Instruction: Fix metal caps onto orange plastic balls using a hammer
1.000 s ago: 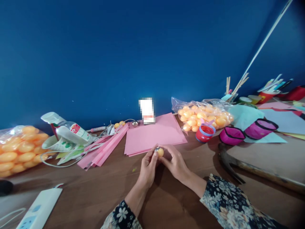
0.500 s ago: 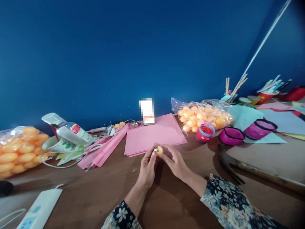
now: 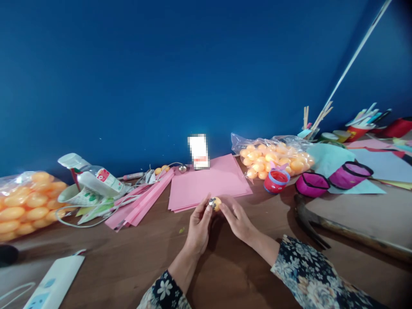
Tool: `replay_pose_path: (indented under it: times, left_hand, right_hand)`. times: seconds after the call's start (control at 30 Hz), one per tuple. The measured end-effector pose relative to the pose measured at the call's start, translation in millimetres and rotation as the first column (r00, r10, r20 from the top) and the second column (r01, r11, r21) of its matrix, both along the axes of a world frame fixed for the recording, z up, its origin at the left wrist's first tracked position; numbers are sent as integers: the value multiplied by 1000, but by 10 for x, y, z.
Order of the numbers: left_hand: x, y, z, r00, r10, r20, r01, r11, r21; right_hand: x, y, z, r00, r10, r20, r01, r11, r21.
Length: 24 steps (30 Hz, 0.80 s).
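Close above the table, just in front of the pink paper, both hands meet on a small orange ball [image 3: 218, 203] with a shiny silver piece [image 3: 211, 201] against its left side. My left hand [image 3: 199, 225] is closed, its thumb and fingers pinching the ball on the silver side. From the right, the thumb and fingertips of my right hand [image 3: 237, 219] grip the ball's other side. Whether the silver piece is fixed to the ball I cannot tell. Beyond the hands lies a stack of pink paper sheets [image 3: 209, 182], with a round silver bell-like piece [image 3: 182, 168] near its back left corner.
Clear bags of orange balls stand at left [image 3: 25, 206] and back right [image 3: 273, 159]. Pink strips [image 3: 144, 201], a tilted bottle [image 3: 107, 178] and a power strip [image 3: 54, 279] are left. A red cup [image 3: 276, 182], purple fabric cups [image 3: 312, 184] and a hammer [image 3: 309, 219] are right.
The ball has turned slightly between the fingers, and more of the silver piece shows. My right thumb and fingers have closed in on the ball's right side.
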<state>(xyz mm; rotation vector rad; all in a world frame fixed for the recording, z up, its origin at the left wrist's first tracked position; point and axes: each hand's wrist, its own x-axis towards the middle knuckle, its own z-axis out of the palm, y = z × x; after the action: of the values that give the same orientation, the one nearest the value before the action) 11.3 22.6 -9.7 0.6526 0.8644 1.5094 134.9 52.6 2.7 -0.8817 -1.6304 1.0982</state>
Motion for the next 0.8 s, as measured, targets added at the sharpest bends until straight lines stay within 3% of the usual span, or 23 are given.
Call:
replay_pose_path:
  times: [0.17,0.43,0.63,0.8]
  left_hand:
    - [-7,9,-45,999,-18,-40,18,1000,13]
    - [2,17,-42,997,2,-71,0,1000,25]
    - [-3,-8,-48,978,-2,-209,8,1000,30]
    - [-16,-7,-57,965,-15,-263,18,1000,10]
  right_hand:
    - [-5,-11,37,998,66,-18,-66,998,18]
    - [-23,10,22,997,55,-57,-56,998,-15]
    - [-12,15,41,998,60,-37,-62,996,-59]
    - [3,2,20,999,33,29,-33,999,-21]
